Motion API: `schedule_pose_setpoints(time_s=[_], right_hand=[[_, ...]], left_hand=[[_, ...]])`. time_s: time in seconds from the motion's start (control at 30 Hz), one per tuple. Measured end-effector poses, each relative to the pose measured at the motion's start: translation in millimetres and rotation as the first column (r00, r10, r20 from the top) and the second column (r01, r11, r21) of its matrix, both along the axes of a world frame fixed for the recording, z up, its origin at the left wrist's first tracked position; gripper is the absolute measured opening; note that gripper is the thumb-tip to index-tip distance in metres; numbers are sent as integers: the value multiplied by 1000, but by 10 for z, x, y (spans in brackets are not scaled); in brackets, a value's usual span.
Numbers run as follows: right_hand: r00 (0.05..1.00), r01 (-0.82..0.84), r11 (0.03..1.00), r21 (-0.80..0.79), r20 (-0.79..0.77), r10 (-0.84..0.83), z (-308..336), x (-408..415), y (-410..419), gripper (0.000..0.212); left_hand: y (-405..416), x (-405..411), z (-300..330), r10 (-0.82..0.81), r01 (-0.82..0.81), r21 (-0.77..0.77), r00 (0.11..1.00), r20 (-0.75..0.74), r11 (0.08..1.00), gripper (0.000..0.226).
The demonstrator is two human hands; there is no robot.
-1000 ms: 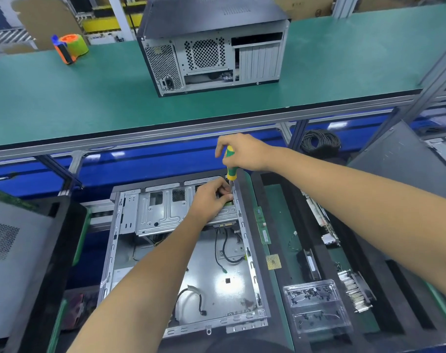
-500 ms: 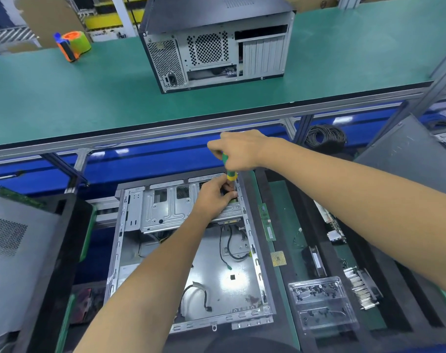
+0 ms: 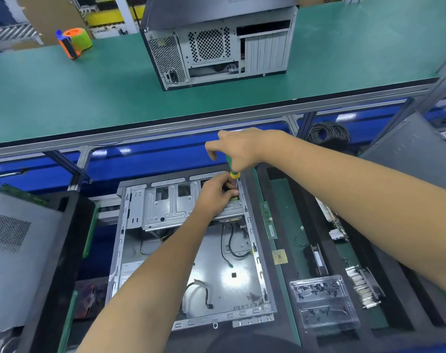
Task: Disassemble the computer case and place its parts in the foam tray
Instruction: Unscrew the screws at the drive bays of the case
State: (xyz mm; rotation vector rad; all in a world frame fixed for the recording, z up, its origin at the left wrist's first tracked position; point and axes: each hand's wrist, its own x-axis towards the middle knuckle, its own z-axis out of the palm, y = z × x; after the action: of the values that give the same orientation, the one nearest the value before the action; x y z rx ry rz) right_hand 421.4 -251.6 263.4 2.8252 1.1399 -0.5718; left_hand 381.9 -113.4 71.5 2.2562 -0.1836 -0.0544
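Observation:
An open computer case (image 3: 130, 250) lies flat in front of me, its metal drive cage (image 3: 171, 207) at the far end and loose cables on its floor. My right hand (image 3: 238, 149) grips a green and yellow screwdriver (image 3: 233, 171), held upright over the cage's far right corner. My left hand (image 3: 215, 193) rests on the cage there, its fingertips pinching round the screwdriver's shaft just under the handle. The tip is hidden behind those fingers. The black foam tray (image 3: 290, 225) lies to the right of the case.
The tray holds a memory stick (image 3: 267, 220), a processor chip (image 3: 279, 256), a fan (image 3: 316, 261), a heatsink (image 3: 364, 286) and a clear screw box (image 3: 323, 301). A closed computer (image 3: 217, 44) and a tape dispenser (image 3: 74, 42) stand on the green shelf. Side panels (image 3: 10, 250) lie left.
Both hands have stayed at the cage's far right corner. My right hand has turned a little on the screwdriver handle. The camera has shifted slightly.

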Motion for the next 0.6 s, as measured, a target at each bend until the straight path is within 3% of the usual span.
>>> schedule_pose_setpoints(time_s=[0.17,0.23,0.37,0.53,0.6], right_hand=[[975,24,989,-143,221,8,-16,26,15,15],[984,-24,996,-86,176,39,-30,37,23,8],[998,-12,997,82,-65,17,-3,2,-4,37],[975,22,993,-120,224,6,-3,18,44,20],[989,3,995,-98,150,12,11,24,48,13]], left_hand=[[3,-2,-2,1,-1,13,1000,1,1000,27],[4,2,-8,1,-1,15,1000,-5,1000,25],[9,3,-3,20,-20,10,1000,-14,1000,28],[15,6,-17,2,-2,21,1000,-13,1000,23],[14,13,-20,6,-6,21,1000,-14,1000,22]])
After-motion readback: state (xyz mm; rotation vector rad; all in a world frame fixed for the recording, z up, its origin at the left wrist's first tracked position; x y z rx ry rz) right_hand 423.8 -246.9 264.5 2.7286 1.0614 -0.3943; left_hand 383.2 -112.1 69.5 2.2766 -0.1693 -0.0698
